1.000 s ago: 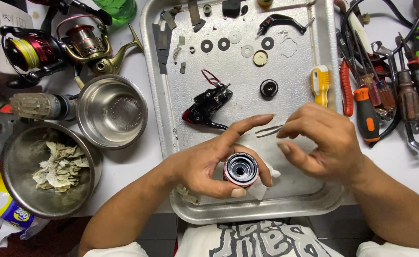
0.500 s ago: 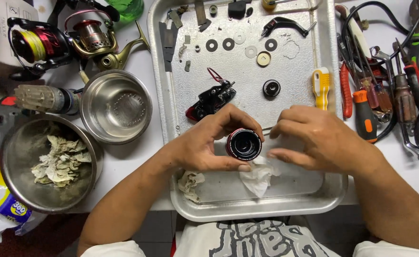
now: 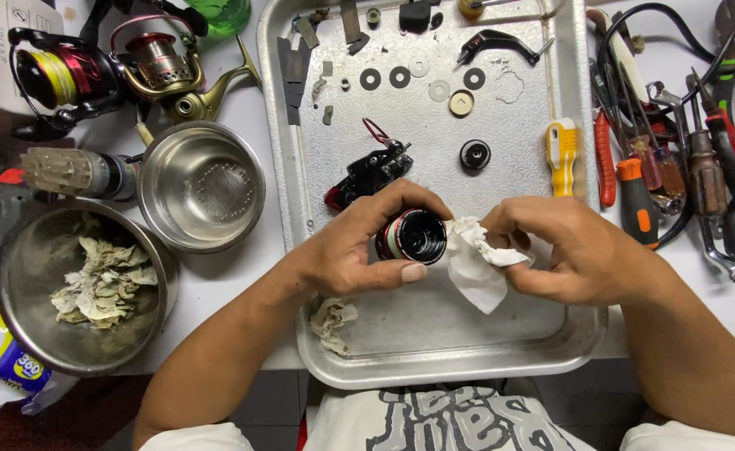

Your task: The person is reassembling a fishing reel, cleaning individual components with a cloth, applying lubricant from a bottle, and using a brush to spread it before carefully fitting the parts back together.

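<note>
My left hand (image 3: 359, 246) grips a black fishing-reel spool (image 3: 411, 236) with a red and pale band, held on its side above the metal tray (image 3: 434, 359). My right hand (image 3: 572, 250) pinches a white tissue (image 3: 474, 260) that touches the spool's open end. Just behind my left fingers lies a black and red reel body (image 3: 367, 173). A crumpled dirty tissue scrap (image 3: 331, 320) rests on the tray under my left wrist.
Washers (image 3: 399, 77), a round black cap (image 3: 474, 154), a black handle arm (image 3: 501, 42) and a yellow tool (image 3: 561, 150) lie in the tray. Two steel bowls (image 3: 200, 185) sit left, one holding used tissue (image 3: 104, 282). Fishing reels (image 3: 92, 67) at top left, screwdrivers and pliers (image 3: 684, 150) at right.
My left hand has turned the spool from facing up onto its side. My right hand has picked up the white tissue and brought it against the spool.
</note>
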